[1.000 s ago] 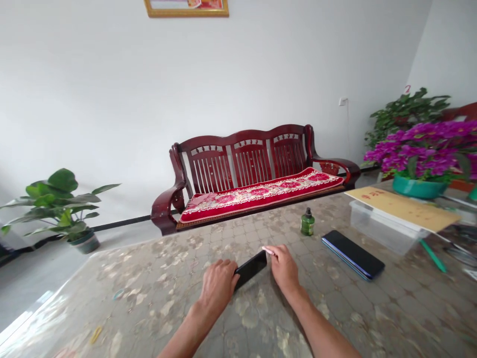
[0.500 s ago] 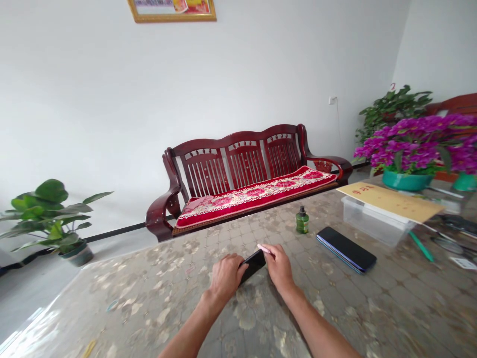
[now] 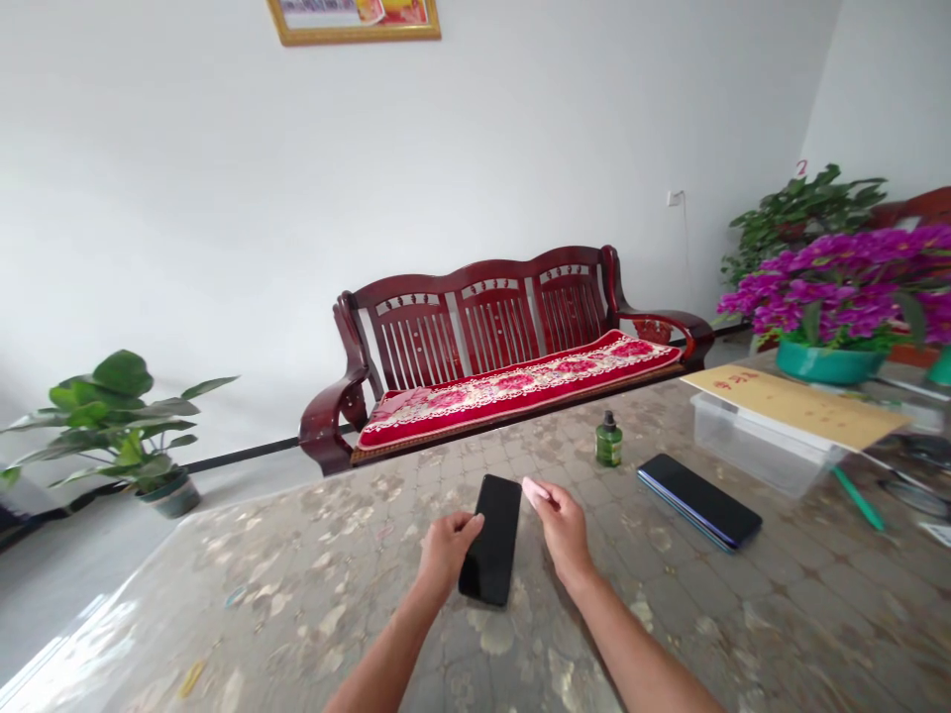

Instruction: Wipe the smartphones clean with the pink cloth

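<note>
The black phone (image 3: 493, 551) now points forward, less slanted; the left hand (image 3: 446, 551) pinches its left edge; the right hand (image 3: 565, 531) pinches a pink item (image 3: 534, 489).

Left hand (image 3: 446, 555) and right hand (image 3: 563, 530) of the person, both bare.
Behind the left grip, a narrow left wrist (image 3: 426, 597) broadens smoothly into the left forearm (image 3: 387, 649), uncovered as far back as the view reaches. The opposite side has the same build: behind the right grip lies the rounded back of the hand, then a slim right wrist (image 3: 583, 582), then the right forearm (image 3: 640, 649), widening away from the grip and likewise bare.
</note>
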